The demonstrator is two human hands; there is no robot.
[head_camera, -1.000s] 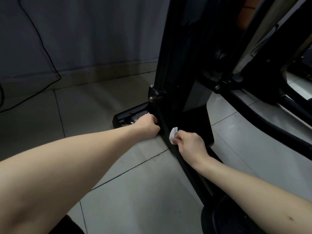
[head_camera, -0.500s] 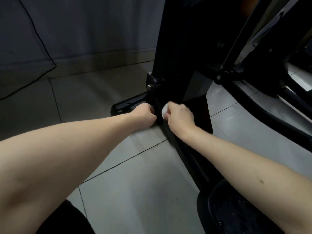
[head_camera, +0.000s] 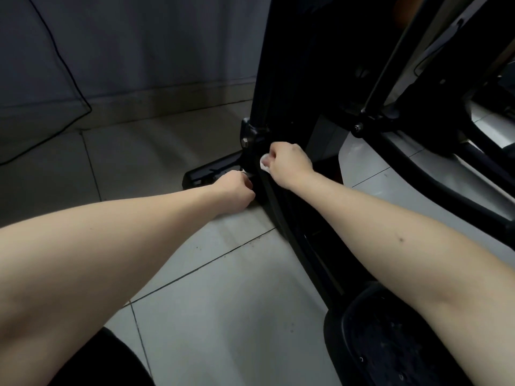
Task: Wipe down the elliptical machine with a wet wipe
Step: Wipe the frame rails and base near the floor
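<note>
Right hand point(head_camera: 289, 165): reaches forward to the lower frame of the elliptical machine point(head_camera: 278, 79); its grip is closed, fingers curled round a wet wipe point(head_camera: 264, 162).
Wet wipe: white and bunched, only a small part shows out of the fist; it lies against the black frame, just below the bolt point(head_camera: 245, 140) at the joint.
Left hand point(head_camera: 237, 190): lower and to the left, knuckles up, fingers curled at the point where the base bar point(head_camera: 211, 172) meets the upright; whether its grip holds anything, I cannot tell, as the fingertips are hidden.
Hands: near each other but apart, one on either side of the slanting frame rail.
Elliptical machine: black, standing on the floor point(head_camera: 223, 316) of pale tiles; a pedal point(head_camera: 390, 338) shows under the right forearm.
Background: a grey wall point(head_camera: 139, 37) with a dark cable point(head_camera: 69, 87) hanging down it.
</note>
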